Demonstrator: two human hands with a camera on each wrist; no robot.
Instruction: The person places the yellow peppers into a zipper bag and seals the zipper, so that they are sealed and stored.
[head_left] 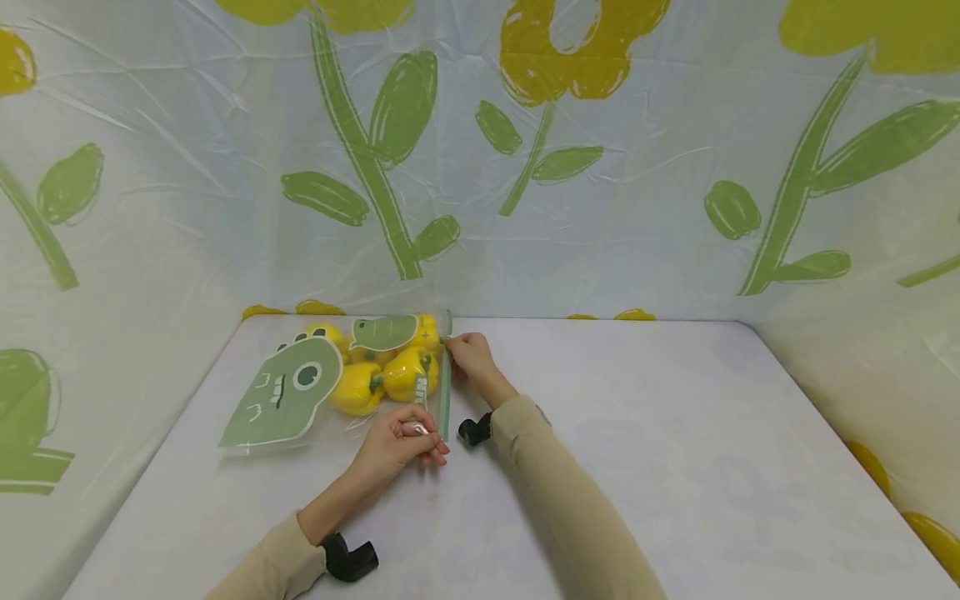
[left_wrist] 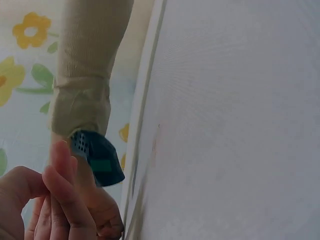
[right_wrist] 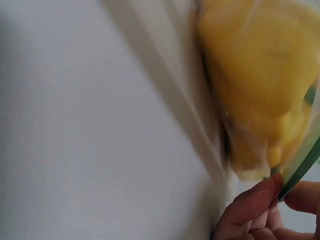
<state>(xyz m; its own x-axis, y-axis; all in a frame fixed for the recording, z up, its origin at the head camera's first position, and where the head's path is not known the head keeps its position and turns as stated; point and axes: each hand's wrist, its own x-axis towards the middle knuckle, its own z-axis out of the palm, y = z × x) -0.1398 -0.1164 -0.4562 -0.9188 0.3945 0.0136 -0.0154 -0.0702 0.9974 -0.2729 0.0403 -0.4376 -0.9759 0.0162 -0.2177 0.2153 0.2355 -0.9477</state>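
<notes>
A clear zip bag (head_left: 281,392) with a green monster print lies at the back left, several yellow bell peppers (head_left: 356,389) inside. Along its right side runs a green zip strip (head_left: 446,379). My right hand (head_left: 474,360) pinches that strip near its far end; in the right wrist view thumb and finger (right_wrist: 250,200) close on the green edge. At the near end of the strip, my left hand (head_left: 401,442) pinches the bag's corner, a shiny bit of plastic showing among the fingers. The left wrist view shows the left thumb and finger (left_wrist: 65,195) together, the plastic hidden.
The white table (head_left: 675,442) stretches to the right of the bag. A sheet with printed flowers (head_left: 600,242) encloses the back and sides. Black wrist devices (head_left: 351,560) sit on both wrists, below beige sleeves (head_left: 570,492).
</notes>
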